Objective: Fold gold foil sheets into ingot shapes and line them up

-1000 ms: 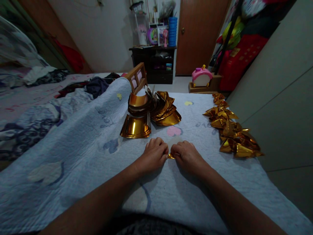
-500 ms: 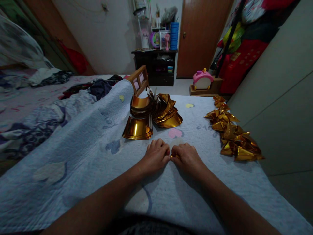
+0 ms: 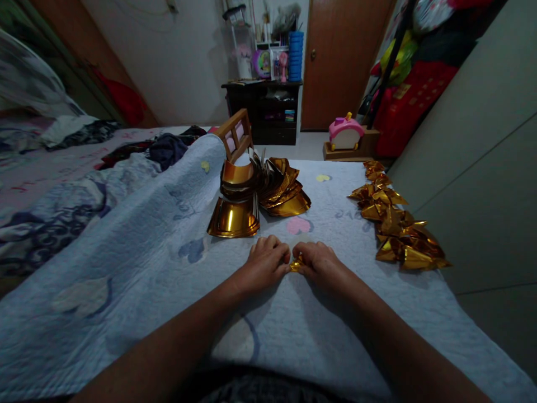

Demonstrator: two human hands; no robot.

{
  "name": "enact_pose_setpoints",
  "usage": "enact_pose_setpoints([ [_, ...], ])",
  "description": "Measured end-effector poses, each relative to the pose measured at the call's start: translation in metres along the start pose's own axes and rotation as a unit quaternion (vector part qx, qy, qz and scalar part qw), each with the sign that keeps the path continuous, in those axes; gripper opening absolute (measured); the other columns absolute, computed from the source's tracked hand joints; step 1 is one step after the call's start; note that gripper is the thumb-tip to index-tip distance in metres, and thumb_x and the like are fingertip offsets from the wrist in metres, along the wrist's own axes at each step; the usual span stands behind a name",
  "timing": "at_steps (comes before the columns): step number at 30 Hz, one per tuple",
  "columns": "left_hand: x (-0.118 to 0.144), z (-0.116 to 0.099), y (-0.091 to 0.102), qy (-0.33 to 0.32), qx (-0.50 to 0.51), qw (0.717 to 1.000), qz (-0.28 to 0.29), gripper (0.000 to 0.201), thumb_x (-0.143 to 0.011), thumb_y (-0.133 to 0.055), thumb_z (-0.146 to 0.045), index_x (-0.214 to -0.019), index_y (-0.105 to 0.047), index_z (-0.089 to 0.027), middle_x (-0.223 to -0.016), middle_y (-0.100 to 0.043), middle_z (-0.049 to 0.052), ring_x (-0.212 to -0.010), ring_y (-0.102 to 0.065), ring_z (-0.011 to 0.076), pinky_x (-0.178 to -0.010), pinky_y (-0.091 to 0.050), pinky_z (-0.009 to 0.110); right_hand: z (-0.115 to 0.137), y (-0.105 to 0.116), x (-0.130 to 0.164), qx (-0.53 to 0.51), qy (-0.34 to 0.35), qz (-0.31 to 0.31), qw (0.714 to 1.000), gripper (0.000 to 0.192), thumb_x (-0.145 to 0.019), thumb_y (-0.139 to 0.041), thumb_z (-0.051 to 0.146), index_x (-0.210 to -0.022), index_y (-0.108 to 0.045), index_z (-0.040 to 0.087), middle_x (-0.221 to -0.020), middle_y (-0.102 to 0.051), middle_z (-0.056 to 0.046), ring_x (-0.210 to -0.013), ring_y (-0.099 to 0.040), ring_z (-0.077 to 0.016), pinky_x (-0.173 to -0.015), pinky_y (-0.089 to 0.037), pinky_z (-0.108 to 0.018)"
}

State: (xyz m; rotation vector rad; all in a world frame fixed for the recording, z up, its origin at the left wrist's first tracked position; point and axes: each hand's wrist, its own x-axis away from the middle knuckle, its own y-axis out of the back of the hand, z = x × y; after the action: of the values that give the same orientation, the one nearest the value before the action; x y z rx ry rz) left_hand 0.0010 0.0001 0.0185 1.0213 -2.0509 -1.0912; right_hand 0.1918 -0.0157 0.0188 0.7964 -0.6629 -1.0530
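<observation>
Between my two hands is a small piece of gold foil paper, mostly hidden by my fingers. My left hand is closed, its thumb and fingers pinching the foil's left side. My right hand is closed on the right side of the same piece. Just beyond my hands lie stacks of flat, curved gold foil sheets, with more fanned-out sheets beside them. Off to the right, a row of folded gold foil pieces runs along the bed edge.
A pale blue quilt with heart patterns covers the surface and rises in a ridge at left. Beyond its far edge stand a wooden headboard-like frame and a pink toy. A pale cabinet wall borders the right.
More of the gold foil shows between my fingers now. Both hands stay nearly in place, and the whole view has shifted slightly.
</observation>
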Motion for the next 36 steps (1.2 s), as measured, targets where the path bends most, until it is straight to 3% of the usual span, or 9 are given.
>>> enact_pose_setpoints([
  [6,0.0,-0.001,0.001,-0.005,0.002,1.0,-0.002,0.006,-0.09,-0.06,-0.026,-0.095,-0.061,-0.023,-0.107,-0.053,0.003,-0.105,-0.044,0.0243,-0.092,-0.036,0.038,-0.002,0.004,0.001,-0.03,0.022,0.016,0.999,0.029,-0.078,-0.06,0.001,-0.099,-0.065,0.022,-0.091,-0.066,-0.004,-0.087,-0.051,-0.02,-0.078,-0.031,-0.03],
  [10,-0.001,0.001,0.001,-0.013,0.004,1.0,-0.006,0.006,-0.09,-0.06,-0.026,-0.095,-0.061,-0.023,-0.106,-0.053,0.003,-0.105,-0.044,0.0244,-0.092,-0.036,0.038,-0.007,0.007,0.003,-0.061,0.03,0.015,0.998,0.027,-0.076,-0.056,0.002,-0.094,-0.061,0.021,-0.083,-0.061,-0.002,-0.082,-0.049,-0.0188,-0.075,-0.032,-0.03],
  [15,-0.001,0.002,0.003,-0.021,0.009,1.0,-0.006,0.007,-0.088,-0.061,-0.025,-0.095,-0.059,-0.022,-0.104,-0.054,0.003,-0.105,-0.045,0.0243,-0.091,-0.037,0.037,-0.022,0.01,0.004,-0.236,0.066,0.024,0.969,0.02,-0.074,-0.05,0.009,-0.089,-0.052,0.021,-0.075,-0.05,0.003,-0.069,-0.046,-0.0147,-0.064,-0.034,-0.027],
  [19,-0.001,0.002,0.005,-0.031,0.021,0.999,-0.016,0.012,-0.086,-0.061,-0.025,-0.097,-0.057,-0.023,-0.105,-0.054,0.003,-0.105,-0.045,0.0243,-0.092,-0.038,0.037,-0.027,0.012,0.001,-0.32,0.002,-0.049,0.946,0.017,-0.077,-0.049,0.019,-0.093,-0.051,0.022,-0.075,-0.051,0.003,-0.066,-0.049,-0.015,-0.061,-0.038,-0.027],
  [23,-0.002,0.002,0.005,-0.029,0.034,0.999,-0.031,0.021,-0.083,-0.063,-0.024,-0.103,-0.055,-0.022,-0.11,-0.053,0.005,-0.107,-0.046,0.0252,-0.094,-0.04,0.039,-0.03,0.017,-0.001,-0.139,-0.067,-0.149,0.977,0.01,-0.082,-0.048,0.02,-0.088,-0.056,0.019,-0.078,-0.057,-0.003,-0.073,-0.053,-0.0189,-0.068,-0.038,-0.031],
  [27,-0.002,0.003,0.004,-0.04,0.046,0.997,-0.047,0.041,-0.08,-0.065,-0.022,-0.119,-0.052,-0.021,-0.122,-0.05,0.009,-0.117,-0.045,0.0284,-0.102,-0.04,0.045,-0.033,0.018,-0.001,0.041,-0.075,-0.107,0.991,0.025,-0.094,-0.044,0.024,-0.08,-0.063,0.017,-0.086,-0.065,-0.013,-0.084,-0.056,-0.024,-0.076,-0.037,-0.035],
  [36,-0.006,0.009,-0.006,-0.11,0.092,0.987,-0.07,0.058,-0.08,-0.063,-0.02,-0.136,-0.046,-0.023,-0.141,-0.046,0.013,-0.135,-0.042,0.0294,-0.116,-0.034,0.05,-0.025,0.005,0.001,0.067,-0.061,-0.101,0.991,0.01,-0.088,-0.061,0.026,-0.084,-0.066,0.018,-0.09,-0.066,-0.009,-0.086,-0.053,-0.0223,-0.077,-0.033,-0.034],
])
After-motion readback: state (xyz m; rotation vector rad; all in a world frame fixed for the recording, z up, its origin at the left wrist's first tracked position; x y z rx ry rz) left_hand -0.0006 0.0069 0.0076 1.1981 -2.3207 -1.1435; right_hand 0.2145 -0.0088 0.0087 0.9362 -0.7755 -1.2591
